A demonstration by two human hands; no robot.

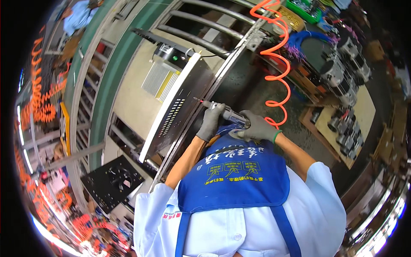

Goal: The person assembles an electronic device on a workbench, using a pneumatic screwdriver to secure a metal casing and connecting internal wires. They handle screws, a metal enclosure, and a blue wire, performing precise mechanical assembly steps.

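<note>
A silver air screwdriver [234, 116] lies across the front of my body, its thin bit pointing left. My left hand [211, 122], in a grey glove, is closed around the tool's front end. The rear end is gripped by my gloved right hand [258, 125]. Left of the bit tip stands a dark metal panel [188, 96] with rows of slots and a white edge; the tip is near its face, and I cannot tell whether they touch. Behind that panel sit a finned silver heat sink [156, 80] and a black-and-silver unit [169, 54] with a green spot.
A coiled orange air hose [287, 64] hangs down beside my right hand. Metal rollers [205, 21] and a rail run along my left. Several motors [344, 128] rest on a board at right. A black plate [112, 183] with a fan lies at lower left. Another person [79, 17] is far left.
</note>
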